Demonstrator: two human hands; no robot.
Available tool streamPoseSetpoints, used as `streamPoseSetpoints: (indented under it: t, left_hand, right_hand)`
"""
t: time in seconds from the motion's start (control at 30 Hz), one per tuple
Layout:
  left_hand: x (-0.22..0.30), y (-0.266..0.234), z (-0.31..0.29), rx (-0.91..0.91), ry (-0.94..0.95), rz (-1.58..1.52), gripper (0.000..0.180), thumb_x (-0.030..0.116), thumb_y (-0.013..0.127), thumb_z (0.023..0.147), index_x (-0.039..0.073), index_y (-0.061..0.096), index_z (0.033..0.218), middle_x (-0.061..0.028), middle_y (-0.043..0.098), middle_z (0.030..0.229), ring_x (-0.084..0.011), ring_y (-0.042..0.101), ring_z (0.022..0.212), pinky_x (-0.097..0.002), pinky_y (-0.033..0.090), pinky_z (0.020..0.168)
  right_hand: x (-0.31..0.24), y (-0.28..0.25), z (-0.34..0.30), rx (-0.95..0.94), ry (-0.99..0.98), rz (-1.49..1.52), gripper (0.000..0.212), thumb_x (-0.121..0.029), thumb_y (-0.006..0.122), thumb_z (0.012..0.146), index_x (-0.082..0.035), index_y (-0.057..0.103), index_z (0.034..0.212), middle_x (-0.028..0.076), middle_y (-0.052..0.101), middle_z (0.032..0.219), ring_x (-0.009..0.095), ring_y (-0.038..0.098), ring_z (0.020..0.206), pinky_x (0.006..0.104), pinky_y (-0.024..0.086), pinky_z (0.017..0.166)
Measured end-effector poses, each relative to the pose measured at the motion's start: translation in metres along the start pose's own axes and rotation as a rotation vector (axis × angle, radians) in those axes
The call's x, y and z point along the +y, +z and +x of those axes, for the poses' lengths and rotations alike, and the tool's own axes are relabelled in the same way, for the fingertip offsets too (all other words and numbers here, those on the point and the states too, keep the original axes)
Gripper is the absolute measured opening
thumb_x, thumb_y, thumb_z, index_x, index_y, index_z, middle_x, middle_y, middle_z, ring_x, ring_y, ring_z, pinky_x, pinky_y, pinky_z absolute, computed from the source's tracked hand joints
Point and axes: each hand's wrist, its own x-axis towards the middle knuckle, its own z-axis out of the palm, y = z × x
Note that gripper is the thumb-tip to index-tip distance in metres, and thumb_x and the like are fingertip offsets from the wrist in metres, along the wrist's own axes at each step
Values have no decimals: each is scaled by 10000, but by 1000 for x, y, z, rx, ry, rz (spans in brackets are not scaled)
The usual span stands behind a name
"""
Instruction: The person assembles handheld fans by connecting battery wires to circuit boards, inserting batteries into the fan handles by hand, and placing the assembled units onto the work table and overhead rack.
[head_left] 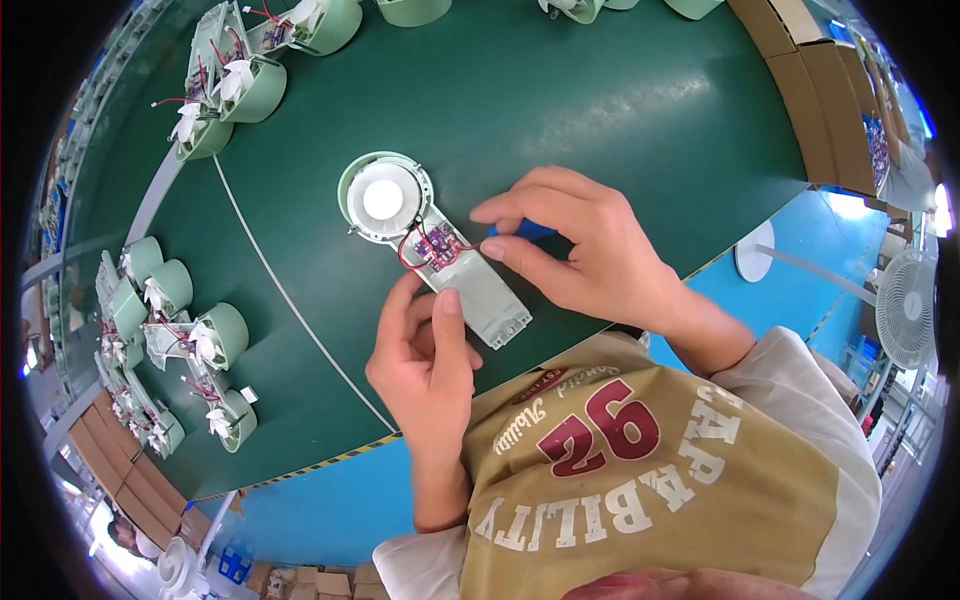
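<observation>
A pale green handheld fan housing [490, 302] lies tilted on the green table, its handle toward me. A white round fan part [384, 197] sits in its head. A small purple circuit board [438, 246] with red and dark wires is in the upper handle. My left hand [428, 350] grips the handle's left edge, its thumb on top. Beside the board, my right hand [575, 235] pinches a blue battery [522, 231], mostly hidden by the fingers. A thin wire runs from the board toward my right fingertips.
Several green fan housings with white blades and loose wires stand at the upper left [252, 92] and left [222, 338]. A cardboard box [825, 110] borders the table at the right. A white standing fan [905, 308] is beyond it. A pale cord [290, 300] crosses the table.
</observation>
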Motion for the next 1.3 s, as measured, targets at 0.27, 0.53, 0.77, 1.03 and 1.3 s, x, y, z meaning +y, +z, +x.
streamPoseSetpoints:
  t: [0.27, 0.53, 0.77, 1.03, 1.3]
  left_hand:
    - [-15, -14, -8, 7, 67, -11, 318, 85, 648, 986, -54, 571, 1261, -78, 703, 890, -40, 541, 554, -202, 402, 472]
    - [10, -37, -45, -237, 497, -515, 172, -18, 675, 898, -41, 664, 1068, -115, 666, 786, -135, 526, 491, -213, 384, 451]
    - [49, 8, -65, -275, 844, -844, 547, -74, 623, 872, 368, 720, 1179, -53, 552, 739, -93, 379, 505, -203, 271, 403]
    - [23, -37, -30, -445, 686, -91, 100, -19, 640, 887, -1, 665, 983, -102, 631, 765, -137, 518, 468, -247, 348, 426]
    - [-25, 0, 3, 76, 266, 100, 397, 23, 738, 889, -30, 576, 1246, -82, 639, 939, -79, 579, 571, -220, 444, 495]
  right_hand:
    - [-43, -25, 4, -595, 602, 1182, 328, -205, 505, 1054, 48, 696, 1136, -81, 409, 607, 24, 309, 538, 252, 221, 496]
    - [-41, -36, 3, -342, 380, 713, 397, -109, 739, 890, -40, 509, 574, -39, 422, 558, 38, 321, 530, 286, 219, 474]
    - [-38, 1, -2, -125, 352, 467, 62, -65, 729, 907, -8, 719, 885, -75, 338, 554, 26, 277, 530, 275, 214, 489]
    - [-25, 15, 5, -47, 49, 56, 172, -56, 723, 894, -30, 744, 1062, -42, 307, 528, 56, 270, 491, 281, 239, 466]
    - [-26, 32, 12, 77, 97, -107, 190, -135, 766, 847, -42, 760, 1013, -2, 343, 479, 104, 311, 434, 297, 282, 439]
